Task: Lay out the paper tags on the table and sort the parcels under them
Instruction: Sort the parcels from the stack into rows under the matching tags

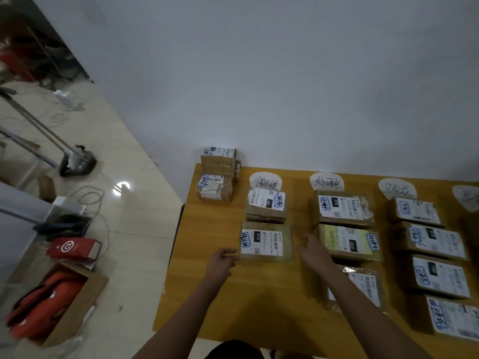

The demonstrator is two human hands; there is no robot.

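**Two hands flank a parcel in the first column**

On the floor at the left of the frame sit a cardboard box (83, 304) of orange things and, above it, a red case (74, 248). The table (207, 294) fills the lower right. At its upper left corner stands a stack of parcels (216, 174).

Next comes the first tag (264, 181), with the far parcel (265, 207) and the near parcel (265, 242) lined up below it. The left hand (223, 259) is at the near parcel's left edge, fingers curled toward it. I cannot tell whether its grip has the parcel.

The right hand (315, 248) lies on the table just right of that parcel and apart from it, its grip released and fingers loose.

Further right, the second tag (326, 181) heads three parcels, the middle one a yellow-label parcel (347, 242). The third tag (396, 189) heads a column of four parcels (438, 277). A fourth tag (466, 196) shows at the right edge.
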